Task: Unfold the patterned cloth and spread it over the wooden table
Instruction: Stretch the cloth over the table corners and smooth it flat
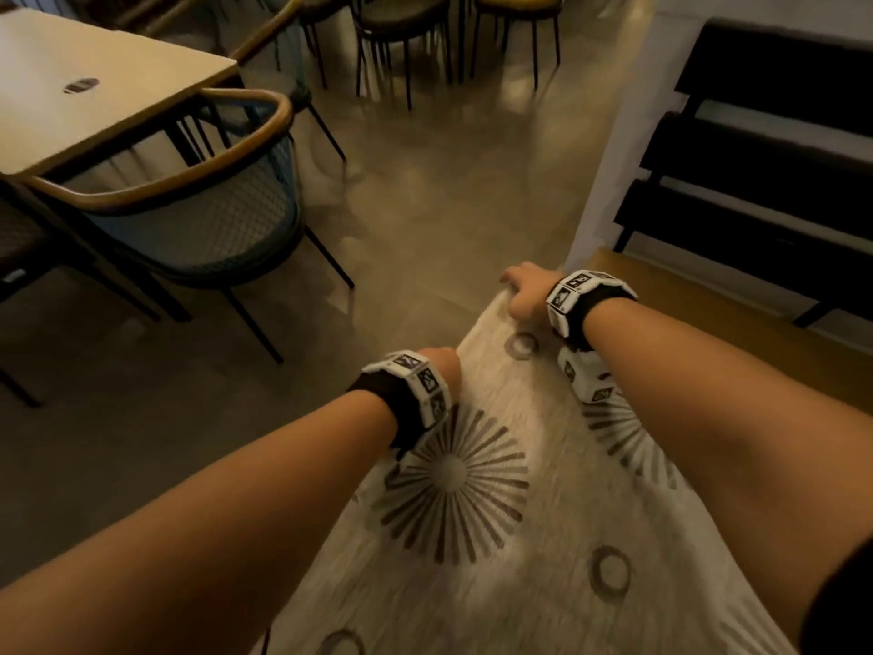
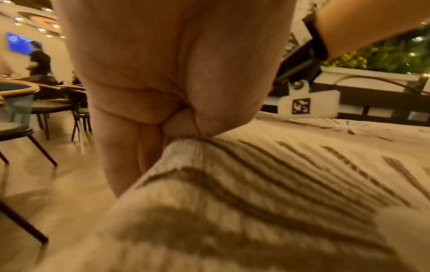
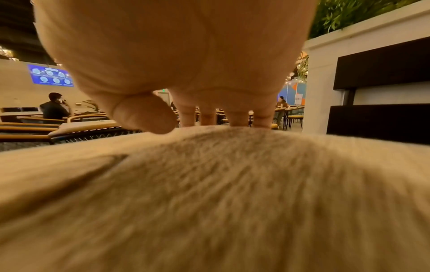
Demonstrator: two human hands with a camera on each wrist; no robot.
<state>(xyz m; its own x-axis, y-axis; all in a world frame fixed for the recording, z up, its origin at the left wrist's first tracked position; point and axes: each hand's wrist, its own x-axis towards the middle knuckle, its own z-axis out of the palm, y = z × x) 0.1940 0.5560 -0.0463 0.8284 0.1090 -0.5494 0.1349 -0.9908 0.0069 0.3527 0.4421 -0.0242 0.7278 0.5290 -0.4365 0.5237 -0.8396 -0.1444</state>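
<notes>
While left hand [image 1: 441, 366] grips cloth [image 1: 496, 536], right hand [image 1: 526, 295] grips too.

Both bare forearms reach forward and down, roughly side by side, each wrist wrapped in a black band with white marker blocks. The left hand [image 1: 441, 366] sits nearer the body, balled into a fist — in its wrist view the fingers [image 2: 179, 123] are curled tight, pinching a fold of the cloth [image 1: 496, 536]. The right hand [image 1: 526, 290] stretches farther out, palm down, its fingers [image 3: 237, 117] hooked over the cloth's far edge — thumb [image 3: 144, 116] bent in beside them.
</notes>
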